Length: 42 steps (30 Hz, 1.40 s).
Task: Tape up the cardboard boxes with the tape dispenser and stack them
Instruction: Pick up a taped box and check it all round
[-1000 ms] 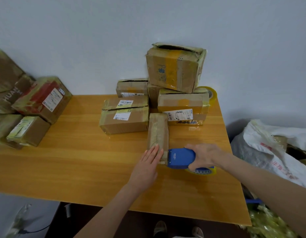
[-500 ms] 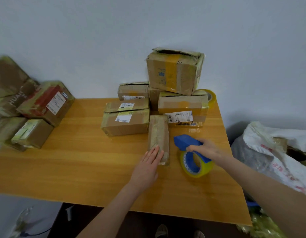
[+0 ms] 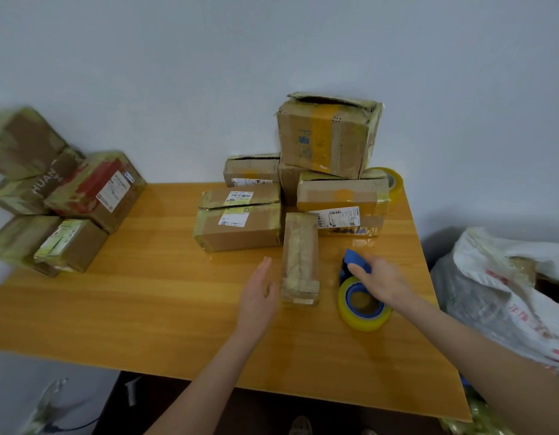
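The one word that reads clearly is "HUAN", in pale capitals on a brown box (image 3: 20, 196) in the pile off the counter's (image 3: 146, 293) left end. White barcode labels sit on a red-and-brown box (image 3: 83, 196) beside it and on three boxes at the counter's back, print too small to read. Off the counter's right edge, a white bag (image 3: 504, 277) bears red characters, too blurred to read.

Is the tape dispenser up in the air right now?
No, the tape dispenser sits on the table under the right hand.
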### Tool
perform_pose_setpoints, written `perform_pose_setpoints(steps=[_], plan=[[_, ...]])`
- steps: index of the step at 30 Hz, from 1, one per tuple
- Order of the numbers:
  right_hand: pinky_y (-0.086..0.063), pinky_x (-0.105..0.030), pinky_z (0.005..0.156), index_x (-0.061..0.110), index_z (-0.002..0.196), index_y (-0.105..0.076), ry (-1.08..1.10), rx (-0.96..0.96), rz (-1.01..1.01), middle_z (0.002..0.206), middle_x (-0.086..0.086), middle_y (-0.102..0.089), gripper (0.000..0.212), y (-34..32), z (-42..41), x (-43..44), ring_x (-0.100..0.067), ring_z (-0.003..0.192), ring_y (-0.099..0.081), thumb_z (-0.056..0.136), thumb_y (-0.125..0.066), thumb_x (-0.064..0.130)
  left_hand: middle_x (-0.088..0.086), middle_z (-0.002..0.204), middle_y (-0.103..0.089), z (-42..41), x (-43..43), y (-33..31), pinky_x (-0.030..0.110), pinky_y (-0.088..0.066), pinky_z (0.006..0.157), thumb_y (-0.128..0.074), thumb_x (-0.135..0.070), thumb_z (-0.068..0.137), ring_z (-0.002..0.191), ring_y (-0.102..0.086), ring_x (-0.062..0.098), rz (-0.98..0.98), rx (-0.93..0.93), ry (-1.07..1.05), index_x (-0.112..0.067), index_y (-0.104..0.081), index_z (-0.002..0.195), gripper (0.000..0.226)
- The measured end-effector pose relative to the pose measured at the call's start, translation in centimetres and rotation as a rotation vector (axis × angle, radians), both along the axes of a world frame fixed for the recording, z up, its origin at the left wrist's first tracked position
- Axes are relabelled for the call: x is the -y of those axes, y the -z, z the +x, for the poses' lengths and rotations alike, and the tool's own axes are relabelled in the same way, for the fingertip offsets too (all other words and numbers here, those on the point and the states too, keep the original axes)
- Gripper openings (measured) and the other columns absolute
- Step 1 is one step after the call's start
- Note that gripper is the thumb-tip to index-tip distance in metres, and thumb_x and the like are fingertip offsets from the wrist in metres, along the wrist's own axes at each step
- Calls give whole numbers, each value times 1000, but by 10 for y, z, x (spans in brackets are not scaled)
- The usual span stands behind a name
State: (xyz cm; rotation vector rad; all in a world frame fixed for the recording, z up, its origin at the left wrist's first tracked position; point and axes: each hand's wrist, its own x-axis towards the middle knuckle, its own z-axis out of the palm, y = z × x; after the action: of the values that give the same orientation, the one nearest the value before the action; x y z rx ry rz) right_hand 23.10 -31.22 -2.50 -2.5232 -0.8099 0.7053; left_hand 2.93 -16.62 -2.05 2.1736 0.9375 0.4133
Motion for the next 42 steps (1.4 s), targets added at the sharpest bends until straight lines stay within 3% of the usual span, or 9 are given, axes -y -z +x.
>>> perform_pose_setpoints(steps=[5,8,16,19,22,25,33,38,42], plan=[[-49,-27,54,10,149,-28,-97,-71,48,85,-4,-63,64,3,-60,-39,-14,65,-58,99,-43,48,2,122,-60,15,13,3,18,-43,83,-42,-17,102,104,-59,17,-13,-164,-19,-9,-37,145,44],[-55,-36,62,6,129,-42,-26,-108,13,94,-8,-64,60,16,-74,-55,-22,76,-63,95,-46,55,-2,99,-58,30,18,10,18,-43,62,-43,-23,102,80,-54,11,-98,-189,-44,-8,-37,142,44],[-52,-35,67,6,119,-49,-28,-59,-18,102,-11,-65,46,21,-80,-67,-27,90,-64,97,-49,46,7,138,-53,17,-4,25,32,-43,101,-42,-20,102,123,-51,21,-320,-147,-18,-7,-36,146,46],[-55,-32,74,7,129,-51,-93,-195,85,105,-6,-67,45,18,-70,-55,-19,89,-63,99,-49,41,4,132,-56,8,-6,32,33,-48,98,-49,-26,99,117,-55,17,-281,-104,-24,-14,-44,142,45],[-43,-15,52,14,140,-42,-113,-143,183,79,12,-58,58,8,-68,-39,-2,68,-55,93,-57,45,-2,108,-59,0,-9,34,9,-44,73,-61,-32,92,92,-56,7,-119,-72,-117,-18,-56,129,40],[-39,-11,49,16,153,-21,-122,-169,239,72,18,-46,75,9,-72,-39,1,61,-47,93,-62,34,-4,84,-64,-2,-11,32,8,-43,61,-66,-28,89,78,-60,8,-164,-46,-88,-18,-59,124,37],[-55,-32,77,27,155,-12,-257,47,83,101,-7,-67,79,17,-71,-39,-19,89,-63,93,-60,38,-11,70,-53,4,-12,29,6,-41,59,-71,-20,84,63,-50,0,-75,-119,-10,-13,-57,121,40],[-55,-36,77,25,141,-31,-338,269,4,110,-4,-66,71,15,-65,-48,-21,93,-65,86,-60,58,-8,97,-50,11,-17,24,16,-36,58,-73,-46,78,80,-50,7,206,-345,98,-18,-46,122,59],[-56,-37,71,22,128,-32,-362,251,-8,100,-4,-67,66,22,-63,-51,-23,84,-66,83,-63,59,4,115,-63,18,-21,33,30,-52,74,-70,-45,80,94,-64,20,125,-407,178,-19,-25,146,84]])
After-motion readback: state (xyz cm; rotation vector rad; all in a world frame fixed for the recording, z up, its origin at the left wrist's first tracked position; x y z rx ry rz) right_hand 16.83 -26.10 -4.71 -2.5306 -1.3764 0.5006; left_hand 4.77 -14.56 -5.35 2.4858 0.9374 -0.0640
